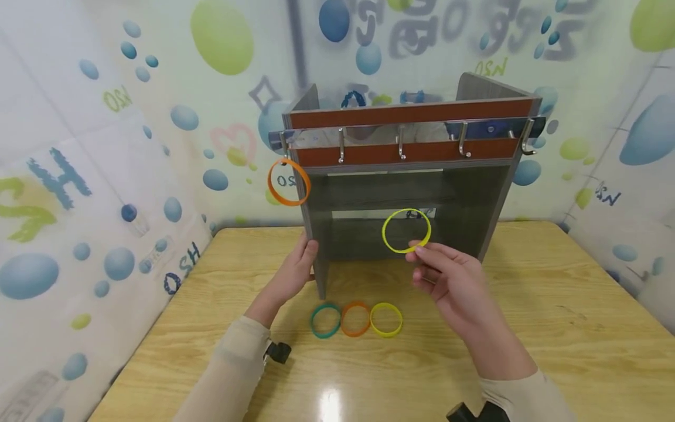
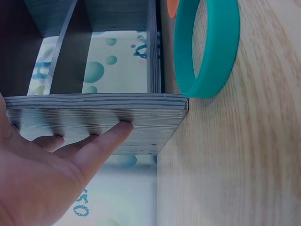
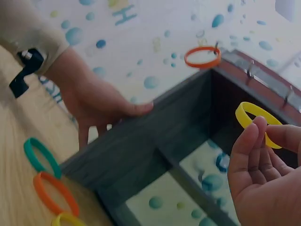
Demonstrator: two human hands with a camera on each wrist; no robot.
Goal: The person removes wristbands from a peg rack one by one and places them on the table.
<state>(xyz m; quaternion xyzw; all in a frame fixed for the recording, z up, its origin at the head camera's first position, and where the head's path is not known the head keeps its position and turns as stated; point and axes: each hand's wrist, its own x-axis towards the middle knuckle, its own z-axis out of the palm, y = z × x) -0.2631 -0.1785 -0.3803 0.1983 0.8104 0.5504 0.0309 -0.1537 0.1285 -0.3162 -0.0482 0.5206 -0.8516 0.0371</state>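
Note:
My right hand [image 1: 457, 284] pinches a yellow wristband [image 1: 406, 230] between thumb and fingertips, raised in front of the grey shelf unit [image 1: 477, 199]. In the right wrist view the same yellow band [image 3: 243, 114] stands up from the fingers. My left hand [image 1: 289, 272] rests on the unit's left side panel, the thumb at its front edge. The left wrist view shows the fingers [image 2: 110, 143] straight along that panel's outer face. An orange wristband [image 1: 289, 203] hangs from the leftmost metal hook [image 1: 283, 140].
A row of metal hooks [image 1: 401, 143] runs along the unit's red-brown top rail. On the wooden table [image 1: 422, 375] before the unit lie a teal wristband [image 1: 325, 336], an orange wristband [image 1: 355, 334] and a yellow wristband [image 1: 387, 334]. A patterned wall covering [image 1: 221, 35] stands behind.

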